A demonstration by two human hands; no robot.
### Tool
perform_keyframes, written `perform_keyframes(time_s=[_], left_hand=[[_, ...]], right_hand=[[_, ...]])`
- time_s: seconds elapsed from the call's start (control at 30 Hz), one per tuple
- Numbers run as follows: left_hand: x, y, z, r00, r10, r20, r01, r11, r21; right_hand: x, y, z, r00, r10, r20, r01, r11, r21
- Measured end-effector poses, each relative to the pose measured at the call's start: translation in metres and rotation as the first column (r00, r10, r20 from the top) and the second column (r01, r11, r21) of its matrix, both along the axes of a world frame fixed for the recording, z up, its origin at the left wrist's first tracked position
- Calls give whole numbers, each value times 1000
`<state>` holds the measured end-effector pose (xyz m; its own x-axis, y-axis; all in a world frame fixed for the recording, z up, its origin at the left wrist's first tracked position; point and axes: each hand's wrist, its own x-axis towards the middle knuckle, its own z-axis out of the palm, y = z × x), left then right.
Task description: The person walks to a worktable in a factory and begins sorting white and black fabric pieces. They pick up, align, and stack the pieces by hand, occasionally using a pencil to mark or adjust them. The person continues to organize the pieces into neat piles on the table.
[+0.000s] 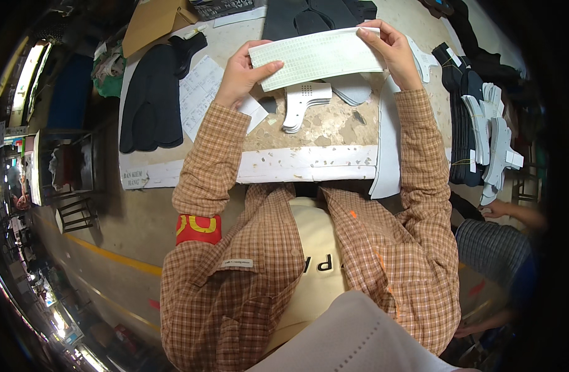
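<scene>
Both my hands hold up a long, pale green strip of printed paper (321, 57) above the far half of the table. My left hand (242, 71) pinches its left end, thumb on the front face. At the upper right corner, my right hand (393, 49) grips it the same way, fingers behind. Below the strip lies a small stack of white cut pieces with punched holes (303, 105), partly covered by it. Grey rounded pieces (351, 90) lie beside that stack. Written paper sheets (202, 93) rest near my left wrist.
Black cut pieces (151, 102) lie on the table's left, under an open cardboard box (157, 25). More black pieces (309, 18) sit at the far edge. Bundled black and white pieces (476, 118) stand at the right, where another person's hand (496, 209) reaches in. A long white piece (388, 142) overhangs the near edge.
</scene>
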<state>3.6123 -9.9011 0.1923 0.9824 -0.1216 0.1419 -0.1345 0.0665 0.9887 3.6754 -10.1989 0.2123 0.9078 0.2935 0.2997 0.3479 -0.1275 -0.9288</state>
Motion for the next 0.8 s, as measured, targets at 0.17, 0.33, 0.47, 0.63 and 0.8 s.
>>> perform_keyframes(time_s=[0.17,0.33,0.47,0.63,0.8], left_hand=[[0,6,4,997,-22,-75,22,1000,-3],[-1,6,5,995,-31,-96,33,999,25],[-3,2,7,998,-16,-61,19,998,62],[-9,-14,5,998,42,-36,-38,992,122],[-9,-15,2,991,-35,-131,47,995,88]], right_hand=[[0,0,-2,998,-50,29,47,996,76],[5,-2,-8,993,-46,107,41,998,45],[7,-3,-9,991,-115,70,115,993,-5],[-4,16,3,567,-246,786,622,754,-212],[-24,36,4,796,78,600,290,821,-492]])
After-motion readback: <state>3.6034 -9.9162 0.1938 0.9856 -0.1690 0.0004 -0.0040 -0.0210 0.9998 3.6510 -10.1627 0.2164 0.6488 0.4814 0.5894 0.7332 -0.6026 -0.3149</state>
